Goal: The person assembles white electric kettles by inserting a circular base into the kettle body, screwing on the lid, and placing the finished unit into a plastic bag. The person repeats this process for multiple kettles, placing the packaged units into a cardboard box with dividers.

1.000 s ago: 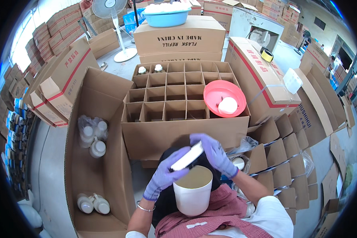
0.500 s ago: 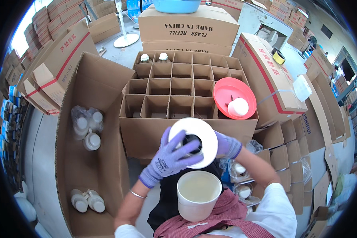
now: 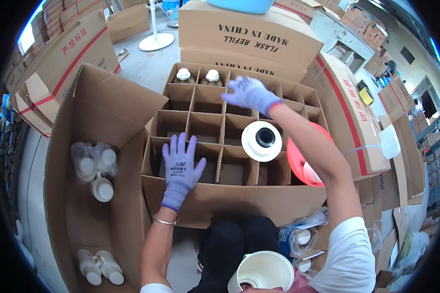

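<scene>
My left hand [image 3: 180,168], in a lilac glove, is spread flat over the near left compartments of a divided cardboard box [image 3: 230,205]. Gloved alike, my right hand [image 3: 253,94] reaches across to the back rows, fingers apart and nothing visible in them. It is nearest to a white-capped bottle [image 3: 212,78]; a second capped bottle [image 3: 183,75] stands left of that one. A white round piece [image 3: 249,146] with a dark central hole rests on the dividers below my right forearm. Between my legs and apron is a cream tub-shaped vessel [image 3: 264,268], cut off by the lower edge.
A red bowl [image 3: 296,163] with a white cup-like part sits on the box's right corner, partly behind my forearm. At left, a tall open carton [image 3: 127,229] holds several white jugs [image 3: 102,189]. A sealed carton [image 3: 352,117] flanks the right; another carton [image 3: 244,36] stands behind.
Both hands have let go of the white round piece, now on the dividers. My left hand moved left, my right hand far forward. The head view has shifted, and the cream vessel sits lower.
</scene>
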`<state>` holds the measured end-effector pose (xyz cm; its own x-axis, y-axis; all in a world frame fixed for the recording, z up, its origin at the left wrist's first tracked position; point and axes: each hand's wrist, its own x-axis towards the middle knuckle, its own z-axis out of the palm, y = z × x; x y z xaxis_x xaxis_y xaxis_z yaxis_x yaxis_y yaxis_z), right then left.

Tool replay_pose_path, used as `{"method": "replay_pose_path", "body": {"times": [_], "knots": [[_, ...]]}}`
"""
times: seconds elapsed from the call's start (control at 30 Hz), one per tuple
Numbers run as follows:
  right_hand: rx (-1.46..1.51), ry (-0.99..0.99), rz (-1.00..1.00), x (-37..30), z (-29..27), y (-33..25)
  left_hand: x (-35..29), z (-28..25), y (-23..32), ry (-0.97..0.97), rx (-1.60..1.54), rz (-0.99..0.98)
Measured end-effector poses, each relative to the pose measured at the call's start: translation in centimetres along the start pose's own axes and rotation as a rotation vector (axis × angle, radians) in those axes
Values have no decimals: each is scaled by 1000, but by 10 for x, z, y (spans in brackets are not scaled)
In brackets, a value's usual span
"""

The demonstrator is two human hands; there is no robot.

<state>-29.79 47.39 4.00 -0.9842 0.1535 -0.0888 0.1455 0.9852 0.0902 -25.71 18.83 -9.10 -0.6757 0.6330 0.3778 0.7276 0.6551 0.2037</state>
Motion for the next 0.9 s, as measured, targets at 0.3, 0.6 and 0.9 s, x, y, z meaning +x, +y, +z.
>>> {"method": "replay_pose_path", "body": {"times": [0.3, 0.6, 0.9], "knots": [[464, 132, 265, 167, 96, -6, 5, -7, 0, -38, -53, -27], [482, 850, -109, 42, -11, 40, -1, 2, -5, 90, -62, 0], [2422, 215, 12, -249, 34, 3, -45, -93, 88, 231, -1063, 46]]}}
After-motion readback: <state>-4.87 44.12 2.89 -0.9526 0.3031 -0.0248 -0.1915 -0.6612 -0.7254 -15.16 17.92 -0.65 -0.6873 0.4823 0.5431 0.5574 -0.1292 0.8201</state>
